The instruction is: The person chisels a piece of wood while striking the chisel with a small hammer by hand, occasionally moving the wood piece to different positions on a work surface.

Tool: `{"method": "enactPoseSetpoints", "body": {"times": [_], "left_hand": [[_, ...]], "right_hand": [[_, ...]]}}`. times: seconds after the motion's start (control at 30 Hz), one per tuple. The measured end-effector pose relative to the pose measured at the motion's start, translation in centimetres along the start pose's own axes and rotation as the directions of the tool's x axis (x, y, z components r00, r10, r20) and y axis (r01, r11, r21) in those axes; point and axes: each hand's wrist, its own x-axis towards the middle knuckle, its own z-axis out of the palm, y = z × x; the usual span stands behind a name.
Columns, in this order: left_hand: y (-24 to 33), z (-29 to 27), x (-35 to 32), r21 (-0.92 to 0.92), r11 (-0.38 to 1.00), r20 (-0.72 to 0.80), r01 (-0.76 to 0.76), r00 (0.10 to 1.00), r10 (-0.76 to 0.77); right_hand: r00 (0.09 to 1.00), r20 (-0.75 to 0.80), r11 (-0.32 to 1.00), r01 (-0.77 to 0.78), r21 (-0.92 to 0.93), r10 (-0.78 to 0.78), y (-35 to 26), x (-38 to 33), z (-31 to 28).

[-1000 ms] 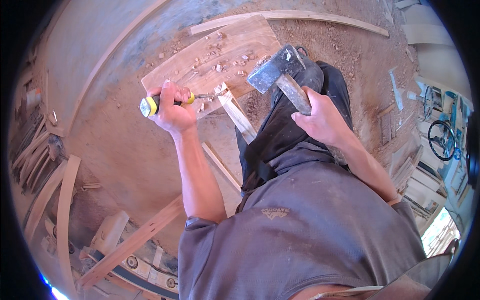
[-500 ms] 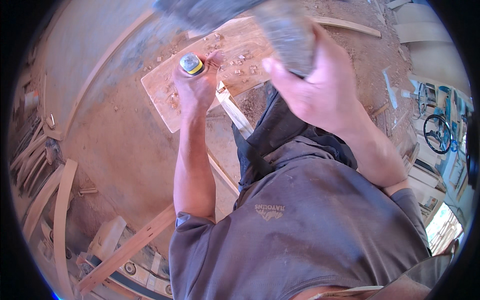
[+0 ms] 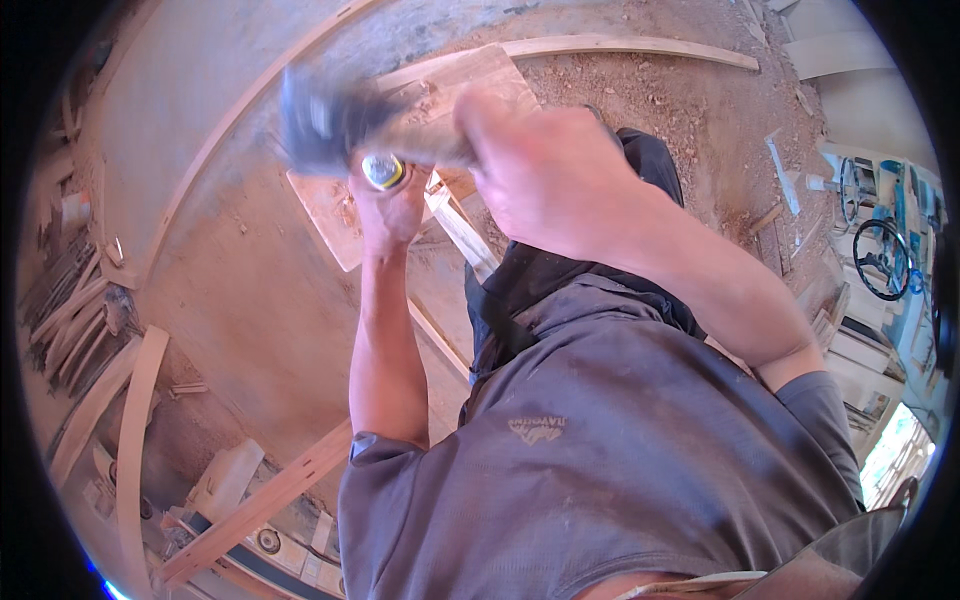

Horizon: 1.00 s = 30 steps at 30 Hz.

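My left hand [image 3: 388, 208] grips a chisel with a yellow and black handle [image 3: 382, 171], held upright on a flat wooden board [image 3: 330, 215] lying on the dusty floor. My right hand [image 3: 545, 175] is shut on the wooden handle of a hammer. Its grey metal head [image 3: 320, 125] is blurred by motion and sits right beside the chisel's top end. Wood chips lie on the board around the chisel. The chisel's blade is hidden behind my left hand.
A narrow wooden slat [image 3: 462, 232] lies by the board near my dark trousers. A long curved strip [image 3: 640, 46] lies on the dirt beyond. Planks and curved wooden pieces [image 3: 130, 420] are stacked at the left. Shelves and a wheel-shaped object [image 3: 880, 260] stand at the right.
The hammer was raised high toward the camera half a second ago and has swung down to the chisel's top. My left hand has stood the chisel upright on the board.
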Motion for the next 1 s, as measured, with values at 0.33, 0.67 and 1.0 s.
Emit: {"method": "enactPoseSetpoints", "body": {"times": [0.33,0.67,1.0], "left_hand": [[-0.8,-0.6,-0.2,-0.002,0.999,0.138,0.04,0.99,-0.039],[0.6,1.1,0.6,-0.291,0.955,-0.226,-0.061,0.974,-0.007],[2.7,-3.7,2.6,-0.501,0.862,-0.268,-0.074,0.96,-0.073]], "right_hand": [[0.999,0.032,1.0,-0.004,0.026,0.003,1.4,-1.0,0.8],[0.877,0.14,0.837,-0.481,0.262,0.46,8.5,-5.4,4.3],[0.624,0.412,0.531,-0.781,0.328,0.664,13.8,-10.9,8.4]]}}
